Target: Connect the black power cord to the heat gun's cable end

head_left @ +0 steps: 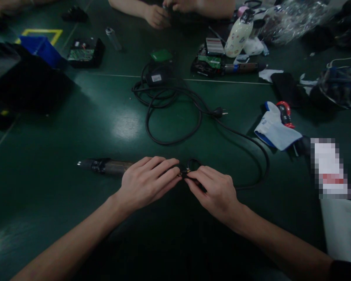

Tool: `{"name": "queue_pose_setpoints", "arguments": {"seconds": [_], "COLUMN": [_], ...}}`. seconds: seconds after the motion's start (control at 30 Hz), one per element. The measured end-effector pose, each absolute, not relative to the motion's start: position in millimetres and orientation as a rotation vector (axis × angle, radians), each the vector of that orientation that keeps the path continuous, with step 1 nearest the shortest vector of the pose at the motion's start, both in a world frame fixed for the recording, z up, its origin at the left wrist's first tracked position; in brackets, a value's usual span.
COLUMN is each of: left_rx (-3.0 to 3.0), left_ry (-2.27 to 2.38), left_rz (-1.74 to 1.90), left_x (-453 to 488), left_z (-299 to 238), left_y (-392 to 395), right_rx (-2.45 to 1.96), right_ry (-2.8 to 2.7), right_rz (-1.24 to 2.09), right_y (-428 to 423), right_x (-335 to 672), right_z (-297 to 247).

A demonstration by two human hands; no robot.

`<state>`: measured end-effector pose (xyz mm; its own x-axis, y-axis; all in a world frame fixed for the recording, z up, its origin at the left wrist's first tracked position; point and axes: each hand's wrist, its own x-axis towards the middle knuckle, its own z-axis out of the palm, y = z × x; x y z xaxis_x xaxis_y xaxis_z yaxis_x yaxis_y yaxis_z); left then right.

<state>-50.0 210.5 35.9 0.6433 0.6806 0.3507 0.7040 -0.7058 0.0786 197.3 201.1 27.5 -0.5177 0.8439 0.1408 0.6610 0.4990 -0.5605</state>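
Note:
A long dark tool with a metal tip lies on the green table, pointing left. My left hand rests over its rear end, fingers curled round it. My right hand pinches the black cable just where it meets the tool, fingertips nearly touching those of the left hand. The cable loops away to the right and back across the table to a plug.
A second coiled cord with a power brick lies beyond. Circuit boards, a white bottle, a white and blue glove and a red-handled tool lie around. Another person's hands work at the far edge.

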Motion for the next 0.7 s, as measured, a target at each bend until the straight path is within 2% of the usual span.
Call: {"name": "queue_pose_setpoints", "arguments": {"seconds": [0.7], "left_rx": [-2.791], "left_ry": [-1.175], "left_rz": [-0.551], "left_x": [-50.0], "left_z": [36.4], "left_y": [211.1], "right_rx": [-1.244], "right_ry": [-2.349], "right_rz": [0.611], "right_y": [200.7], "right_x": [197.7], "right_z": [26.1]}}
